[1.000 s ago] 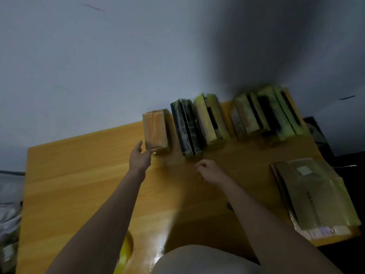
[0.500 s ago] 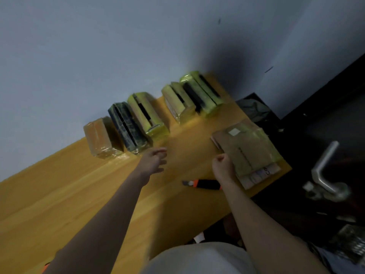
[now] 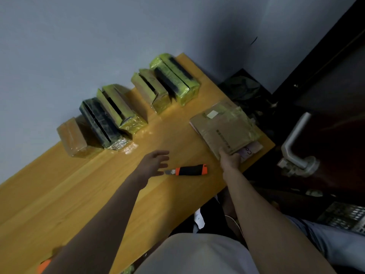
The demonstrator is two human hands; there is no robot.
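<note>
1. Wooden surface (image 3: 59, 194) against a grey wall; wrapped packages (image 3: 118, 113) line its far edge.
2. Right hand (image 3: 230, 160) grips the near edge of the brown parcel (image 3: 223, 127), topmost on the right-end stack.
3. Left hand (image 3: 153, 165), fingers spread, hovers beside the utility knife (image 3: 189, 170).
4. Parcel is best drawn level, clear of stack and blade.

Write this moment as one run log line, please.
right hand: grips near corner of brown parcel | left hand: open, by utility knife | knife: lying on table
</note>
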